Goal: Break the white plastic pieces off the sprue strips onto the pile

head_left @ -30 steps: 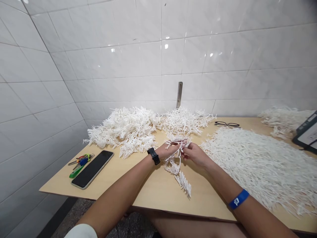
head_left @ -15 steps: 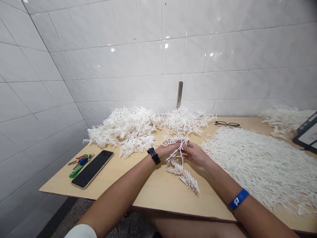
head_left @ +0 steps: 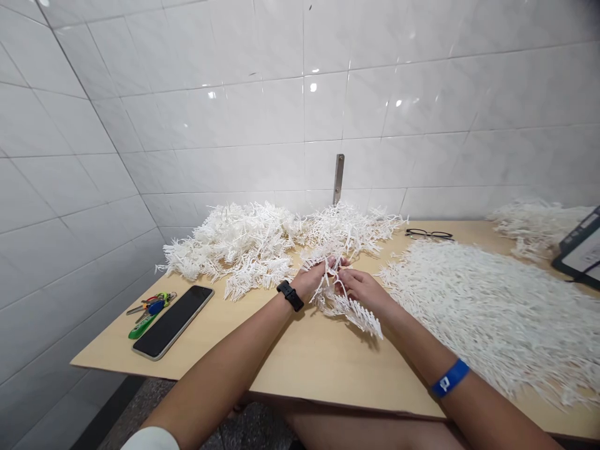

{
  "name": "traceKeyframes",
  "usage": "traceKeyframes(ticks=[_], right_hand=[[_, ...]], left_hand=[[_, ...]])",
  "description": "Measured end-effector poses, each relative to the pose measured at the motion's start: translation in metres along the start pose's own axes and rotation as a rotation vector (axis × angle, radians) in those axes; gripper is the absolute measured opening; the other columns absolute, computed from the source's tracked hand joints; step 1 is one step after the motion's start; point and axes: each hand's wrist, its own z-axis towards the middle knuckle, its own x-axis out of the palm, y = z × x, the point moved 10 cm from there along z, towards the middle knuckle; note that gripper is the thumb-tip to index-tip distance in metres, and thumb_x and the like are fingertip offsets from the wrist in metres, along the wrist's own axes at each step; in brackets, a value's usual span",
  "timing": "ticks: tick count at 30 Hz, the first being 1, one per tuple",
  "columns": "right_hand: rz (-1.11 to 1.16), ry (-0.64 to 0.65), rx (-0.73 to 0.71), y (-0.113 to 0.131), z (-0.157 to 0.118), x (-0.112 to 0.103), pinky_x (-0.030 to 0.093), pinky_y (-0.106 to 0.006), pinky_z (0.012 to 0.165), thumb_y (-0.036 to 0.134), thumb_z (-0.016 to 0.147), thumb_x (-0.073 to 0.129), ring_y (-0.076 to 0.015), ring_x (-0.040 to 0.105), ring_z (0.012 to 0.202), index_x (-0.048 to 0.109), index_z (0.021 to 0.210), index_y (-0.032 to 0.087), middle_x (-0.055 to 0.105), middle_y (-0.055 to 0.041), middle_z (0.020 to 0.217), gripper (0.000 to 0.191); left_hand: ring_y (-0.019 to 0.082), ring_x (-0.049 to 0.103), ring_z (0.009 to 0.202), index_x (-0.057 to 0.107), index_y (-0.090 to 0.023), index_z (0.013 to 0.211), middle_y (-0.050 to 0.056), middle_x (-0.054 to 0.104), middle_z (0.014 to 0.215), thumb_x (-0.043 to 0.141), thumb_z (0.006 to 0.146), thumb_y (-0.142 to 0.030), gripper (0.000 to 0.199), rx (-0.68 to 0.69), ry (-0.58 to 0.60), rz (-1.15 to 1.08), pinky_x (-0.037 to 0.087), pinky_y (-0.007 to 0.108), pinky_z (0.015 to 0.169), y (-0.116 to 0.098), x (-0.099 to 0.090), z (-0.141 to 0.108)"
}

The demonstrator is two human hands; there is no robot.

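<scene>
- The bench [head_left: 304,369] is set against a wall [head_left: 262,119] of pale marbled tiles.
- The right side of the bench is covered by a broad, flat spread of short white pieces [head_left: 478,312].
- At the back, left and centre, a tangled heap of branched white material [head_left: 244,231] is piled up near the wall.
- The left forearm [head_left: 234,356] is stretched forward and inward from the lower left, with a black watch worn at the wrist.
- The right forearm [head_left: 417,344] is angled inward from the lower right, so that the two hands are brought close together over the middle of the bench.
- A branched white strand [head_left: 354,311] is held between the hands, just in front of the heap; its comb-like end is hung out below them, toward the right forearm.
- The left hand [head_left: 310,279] is closed around the upper part of the strand, its fingers partly hidden by the white branches.
- By the right hand [head_left: 363,287], the stem is pinched in bent fingers, the back of the hand being turned upward.
- A dark-screened phone [head_left: 173,322] is laid at the left.
- Black-framed glasses [head_left: 429,234] are placed behind the spread.
</scene>
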Motion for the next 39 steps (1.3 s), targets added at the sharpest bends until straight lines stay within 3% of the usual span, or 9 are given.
traceKeyframes(ticks=[7,11,17,21,25,30,34,36,39], right_hand=[[0.148,-0.05,0.021,0.004,-0.006,0.003,0.037,-0.026,0.05,0.061,0.063,0.074,-0.0115,0.051,0.056,0.059,0.07,0.016,0.057,-0.0023,0.066,0.048],[0.127,-0.042,-0.047,0.01,-0.006,0.001,0.035,-0.027,0.05,0.061,0.061,0.075,-0.0106,0.045,0.052,0.057,0.063,0.017,0.05,0.001,0.056,0.048],[0.074,0.001,-0.057,0.008,-0.01,0.014,0.035,-0.027,0.052,0.061,0.064,0.071,-0.0115,0.043,0.054,0.056,0.064,0.017,0.05,0.0002,0.058,0.047],[0.116,0.052,0.003,0.004,-0.014,0.027,0.033,-0.027,0.051,0.06,0.07,0.067,-0.0106,0.04,0.052,0.051,0.062,0.018,0.047,0.0017,0.056,0.045],[-0.049,0.034,-0.085,0.015,-0.012,0.018,0.027,-0.026,0.049,0.059,0.075,0.062,-0.0096,0.032,0.049,0.046,0.052,0.019,0.04,0.003,0.05,0.049],[-0.33,0.131,-0.215,0.033,-0.014,0.019,0.034,-0.028,0.056,0.058,0.081,0.054,-0.0128,0.042,0.053,0.052,0.052,0.019,0.05,0.0,0.052,0.049],[-0.329,0.294,-0.198,0.031,-0.023,0.04,0.037,-0.028,0.056,0.055,0.08,0.058,-0.0138,0.048,0.054,0.056,0.055,0.019,0.058,-0.0019,0.057,0.043],[-0.257,0.182,-0.173,0.029,-0.019,0.03,0.036,-0.027,0.053,0.056,0.08,0.058,-0.0131,0.047,0.052,0.058,0.059,0.018,0.056,-0.0016,0.055,0.043],[-0.03,-0.189,-0.224,0.035,-0.014,-0.02,0.037,-0.025,0.049,0.056,0.078,0.06,-0.011,0.048,0.052,0.061,0.069,0.018,0.06,-0.0024,0.065,0.039]], left_hand=[[0.015,0.062,0.064,0.065,-0.017,0.109,0.006,0.065,0.074,0.063,0.076,-0.06,0.054,-0.141,0.069,0.057,0.048,0.025,0.057,0.02,0.015,-0.003],[0.015,0.06,0.062,0.065,-0.014,0.108,0.006,0.064,0.072,0.06,0.077,-0.061,0.056,-0.114,0.109,0.069,0.048,0.025,0.058,0.014,0.02,-0.002],[0.012,0.058,0.063,0.057,-0.017,0.124,0.007,0.065,0.084,0.067,0.074,-0.057,0.064,-0.075,0.292,0.072,0.047,0.025,0.06,0.011,0.041,0.0],[0.015,0.062,0.065,0.05,-0.02,0.134,0.012,0.066,0.097,0.05,0.083,-0.065,0.068,-0.025,0.216,0.066,0.05,0.028,0.061,0.012,0.032,-0.004],[0.019,0.066,0.074,0.054,-0.017,0.129,0.014,0.067,0.102,0.043,0.085,-0.066,0.067,0.113,0.117,0.094,0.052,0.032,0.068,-0.001,0.022,-0.007],[0.02,0.065,0.06,0.059,-0.011,0.119,0.008,0.067,0.068,0.045,0.081,-0.071,0.072,0.108,0.07,0.167,0.051,0.032,0.062,-0.005,0.016,-0.004],[0.015,0.059,0.053,0.063,-0.014,0.099,-0.002,0.051,0.046,0.044,0.084,-0.068,0.06,0.196,-0.17,0.05,0.052,0.033,0.071,-0.032,-0.014,-0.007],[0.015,0.059,0.055,0.064,-0.013,0.092,-0.001,0.053,0.048,0.044,0.085,-0.066,0.057,0.182,-0.189,0.019,0.052,0.035,0.078,-0.04,-0.02,-0.006],[0.019,0.065,0.079,0.064,-0.013,0.094,0.009,0.07,0.081,0.044,0.085,-0.066,0.057,0.123,-0.122,0.032,0.049,0.037,0.087,-0.041,-0.017,0.0]])
